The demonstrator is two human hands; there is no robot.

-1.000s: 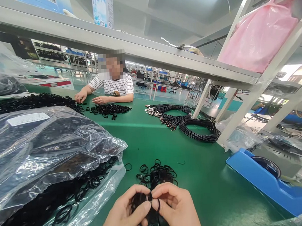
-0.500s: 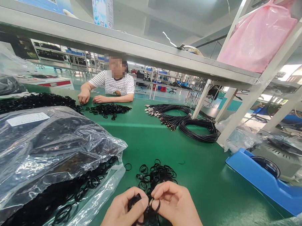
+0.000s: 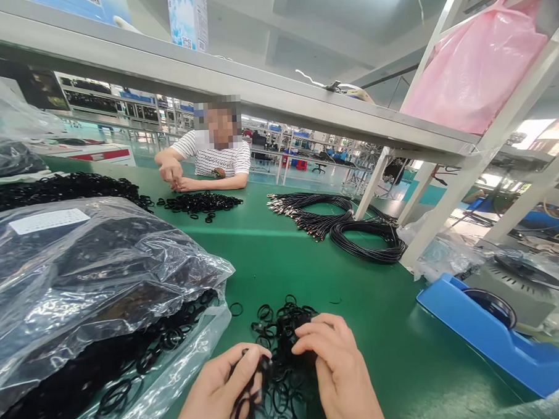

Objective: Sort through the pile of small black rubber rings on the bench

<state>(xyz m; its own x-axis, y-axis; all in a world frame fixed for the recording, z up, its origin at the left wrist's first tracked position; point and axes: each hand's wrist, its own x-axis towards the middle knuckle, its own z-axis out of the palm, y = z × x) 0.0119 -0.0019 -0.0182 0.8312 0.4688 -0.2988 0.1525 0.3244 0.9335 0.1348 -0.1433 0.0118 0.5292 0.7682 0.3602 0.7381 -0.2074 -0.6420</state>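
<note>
Several black rubber rings are bunched in my left hand [image 3: 231,384], the thumb lying over them and some loops hanging below the fingers. My right hand [image 3: 338,367] is just to the right, with its fingers stretched and bent over the edge of a loose pile of black rings [image 3: 284,323]. Its thumb is out of sight, and no ring shows clearly in its fingers. Scattered rings also lie on the green table [image 3: 281,252] between my two hands, below the pile.
On the left lies a clear plastic bag [image 3: 123,241] full of black rings. A blue tape dispenser [image 3: 489,336] stands at the right, and coiled black cables [image 3: 368,241] lie behind. Across the table sits a co-worker [image 3: 222,159] with another ring pile [image 3: 205,202]. A shelf beam [image 3: 256,90] crosses above.
My right hand has moved away from my left hand and over the pile, its fingers opening from a pinch on a ring. The co-worker's hands have come together.
</note>
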